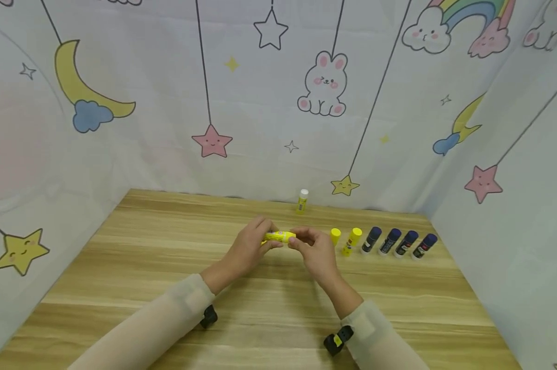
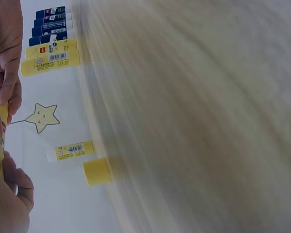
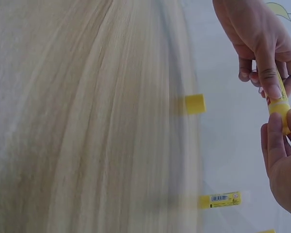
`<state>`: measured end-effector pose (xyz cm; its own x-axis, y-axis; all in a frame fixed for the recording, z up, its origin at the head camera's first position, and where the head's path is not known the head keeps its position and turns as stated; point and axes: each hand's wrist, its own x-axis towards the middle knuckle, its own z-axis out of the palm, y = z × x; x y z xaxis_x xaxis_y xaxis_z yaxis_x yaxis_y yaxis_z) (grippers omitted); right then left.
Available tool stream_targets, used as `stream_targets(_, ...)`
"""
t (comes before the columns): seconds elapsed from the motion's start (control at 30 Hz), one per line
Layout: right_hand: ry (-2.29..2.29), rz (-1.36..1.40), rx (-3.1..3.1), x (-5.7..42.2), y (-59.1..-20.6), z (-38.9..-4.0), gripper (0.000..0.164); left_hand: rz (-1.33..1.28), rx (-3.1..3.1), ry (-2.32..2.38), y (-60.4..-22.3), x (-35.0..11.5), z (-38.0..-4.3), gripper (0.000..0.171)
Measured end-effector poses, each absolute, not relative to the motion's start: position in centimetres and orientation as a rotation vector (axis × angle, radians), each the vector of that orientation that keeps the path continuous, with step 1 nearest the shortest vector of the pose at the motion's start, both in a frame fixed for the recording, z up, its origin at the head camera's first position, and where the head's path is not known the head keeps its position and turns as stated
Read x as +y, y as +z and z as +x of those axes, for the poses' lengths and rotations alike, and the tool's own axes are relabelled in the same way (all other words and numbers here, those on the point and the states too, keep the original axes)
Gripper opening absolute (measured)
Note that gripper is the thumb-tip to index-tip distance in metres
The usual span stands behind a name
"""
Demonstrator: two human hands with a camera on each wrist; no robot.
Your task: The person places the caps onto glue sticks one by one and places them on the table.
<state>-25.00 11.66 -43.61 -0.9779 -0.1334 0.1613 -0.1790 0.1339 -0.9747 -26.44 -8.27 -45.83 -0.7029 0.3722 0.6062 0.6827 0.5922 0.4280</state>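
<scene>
Both hands hold one yellow glue stick between them, lying roughly level above the table. My left hand grips its body, covering the left end. The thumb and fingers of my right hand pinch its right end, a plain yellow section. In the right wrist view, the left hand comes from above and the right hand from below. A loose yellow cap stands on the table by the left hand. The left end of the stick is hidden by fingers.
Behind the hands stands a glue stick with a whitish cap. To the right, two yellow glue sticks and several dark blue ones stand in a row on the wooden table. Patterned cloth hangs at the back and sides.
</scene>
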Motion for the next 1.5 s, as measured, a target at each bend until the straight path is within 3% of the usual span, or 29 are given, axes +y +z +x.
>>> stream_targets(1.5, 1.787, 0.346, -2.525, 13.3, -42.7, -25.2, 0.013, -0.821, -2.476, -0.920, -44.5, -6.9, -25.6, 0.027)
